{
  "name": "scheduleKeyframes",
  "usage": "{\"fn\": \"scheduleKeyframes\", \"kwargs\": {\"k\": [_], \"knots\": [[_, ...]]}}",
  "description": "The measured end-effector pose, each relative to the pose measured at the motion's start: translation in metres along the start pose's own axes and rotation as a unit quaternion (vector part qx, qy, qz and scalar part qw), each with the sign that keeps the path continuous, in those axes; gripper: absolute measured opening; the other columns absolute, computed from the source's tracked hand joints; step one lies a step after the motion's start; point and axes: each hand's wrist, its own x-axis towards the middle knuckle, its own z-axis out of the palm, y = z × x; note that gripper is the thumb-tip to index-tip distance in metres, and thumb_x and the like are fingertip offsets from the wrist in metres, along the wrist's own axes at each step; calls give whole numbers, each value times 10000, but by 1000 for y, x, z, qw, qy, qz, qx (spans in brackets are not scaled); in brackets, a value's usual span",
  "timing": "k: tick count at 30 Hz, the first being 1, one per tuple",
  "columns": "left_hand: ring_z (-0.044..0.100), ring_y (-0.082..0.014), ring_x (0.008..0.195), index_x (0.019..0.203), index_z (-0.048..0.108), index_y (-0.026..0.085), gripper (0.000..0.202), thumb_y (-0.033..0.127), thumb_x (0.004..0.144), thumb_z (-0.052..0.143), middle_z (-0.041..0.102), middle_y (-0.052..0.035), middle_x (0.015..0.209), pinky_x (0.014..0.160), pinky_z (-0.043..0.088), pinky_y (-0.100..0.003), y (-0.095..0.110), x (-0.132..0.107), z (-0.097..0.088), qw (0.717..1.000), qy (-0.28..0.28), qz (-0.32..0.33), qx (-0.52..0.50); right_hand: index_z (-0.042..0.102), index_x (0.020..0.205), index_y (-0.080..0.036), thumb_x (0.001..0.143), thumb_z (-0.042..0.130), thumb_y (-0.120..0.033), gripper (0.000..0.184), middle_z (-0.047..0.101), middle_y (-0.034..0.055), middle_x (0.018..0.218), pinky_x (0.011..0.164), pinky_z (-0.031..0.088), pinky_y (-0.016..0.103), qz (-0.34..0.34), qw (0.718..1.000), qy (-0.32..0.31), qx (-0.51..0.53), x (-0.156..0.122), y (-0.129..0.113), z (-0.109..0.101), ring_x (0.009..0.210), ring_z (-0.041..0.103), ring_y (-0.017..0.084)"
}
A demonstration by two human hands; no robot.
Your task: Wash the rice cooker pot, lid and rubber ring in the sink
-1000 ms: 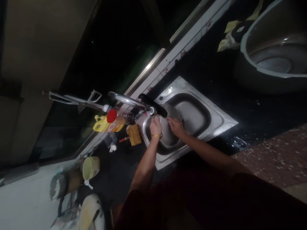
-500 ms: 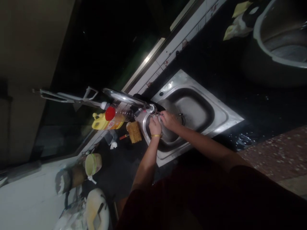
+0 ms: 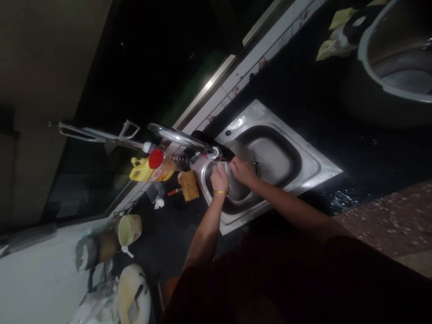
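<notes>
Both my hands are in the steel sink (image 3: 313, 167), just under the spout of the chrome tap (image 3: 182, 137). A round metal pan (image 3: 238, 191) with a black handle (image 3: 202, 135) lies in the basin. My left hand (image 3: 219, 180), with a gold bangle on its wrist, is closed at the pan's rim. Close beside it, my right hand (image 3: 241, 171) is closed with its fingers curled over the pan. A small pale thing shows between the two hands; I cannot make out what it is.
Beside the sink stand a red-capped oil bottle (image 3: 164, 163), a yellow jug (image 3: 140, 172) and a brown sponge (image 3: 189, 185). A cup (image 3: 128, 229) and a plate (image 3: 133, 292) are further along the dark counter. A large metal pot (image 3: 371, 58) and a cloth (image 3: 337, 31) are at the upper right.
My right hand has moved from the basin's middle toward the tap and my left hand. The left hand has stayed at the pan's rim.
</notes>
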Motion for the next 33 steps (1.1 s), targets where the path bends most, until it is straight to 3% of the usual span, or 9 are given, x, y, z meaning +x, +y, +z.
{"fn": "scheduleKeyframes", "kwargs": {"k": [3, 8, 13, 18, 23, 25, 29, 33], "knots": [[642, -239, 868, 896, 571, 188, 278, 352, 960, 356, 677, -110, 829, 757, 412, -306, 2, -2, 0, 1000, -3, -9, 7, 578, 1000, -165, 940, 377, -249, 227, 684, 96, 860, 701, 397, 305, 12, 1000, 1, -4, -2, 0, 1, 820, 632, 237], [644, -232, 827, 903, 562, 191, 279, 350, 963, 341, 678, -103, 819, 730, 412, -301, 6, -5, 0, 1000, -13, -2, -1, 586, 968, -173, 928, 369, -252, 234, 687, 86, 842, 686, 401, 281, -59, 997, 53, 25, 0, -5, 3, 791, 627, 208], [644, -240, 842, 893, 561, 190, 285, 338, 962, 328, 674, -109, 809, 745, 414, -309, 7, -6, -1, 1000, -6, -10, 3, 602, 948, -152, 915, 367, -240, 254, 690, 112, 809, 655, 391, 306, 49, 998, 42, -24, -5, 13, 7, 757, 630, 239], [636, -225, 866, 890, 567, 197, 306, 346, 965, 309, 673, -96, 838, 765, 422, -305, 8, -2, -1, 1000, -7, -3, -17, 594, 956, -165, 920, 381, -250, 232, 684, 90, 810, 675, 393, 295, -6, 998, 70, -1, -2, 17, 13, 766, 624, 219], [627, -213, 874, 863, 570, 200, 332, 317, 968, 278, 666, -90, 823, 788, 424, -298, 5, -2, -1, 1000, -1, 3, -22, 573, 847, -175, 904, 407, -219, 180, 662, 71, 753, 664, 395, 279, 19, 996, 84, 33, -17, 40, 25, 731, 603, 193], [628, -217, 856, 864, 569, 202, 325, 325, 967, 286, 664, -87, 810, 785, 427, -304, 3, -3, 0, 1000, -3, 8, -29, 570, 849, -179, 909, 399, -218, 186, 655, 66, 762, 676, 404, 277, -21, 995, 86, 54, -17, 37, 27, 740, 595, 186], [631, -213, 849, 867, 571, 209, 319, 326, 966, 292, 665, -77, 817, 780, 435, -306, 3, -4, 2, 997, -16, 22, -73, 582, 911, -185, 942, 354, -246, 238, 647, 72, 839, 728, 419, 289, -145, 982, 108, 58, -1, 5, 23, 795, 585, 183], [618, -209, 830, 783, 565, 204, 349, 296, 967, 283, 648, -70, 790, 800, 435, -317, 5, -6, 4, 995, -12, 24, -93, 593, 898, -196, 964, 318, -267, 292, 645, 67, 844, 734, 423, 279, -136, 979, 141, 47, -3, -3, 19, 803, 582, 175]]}}
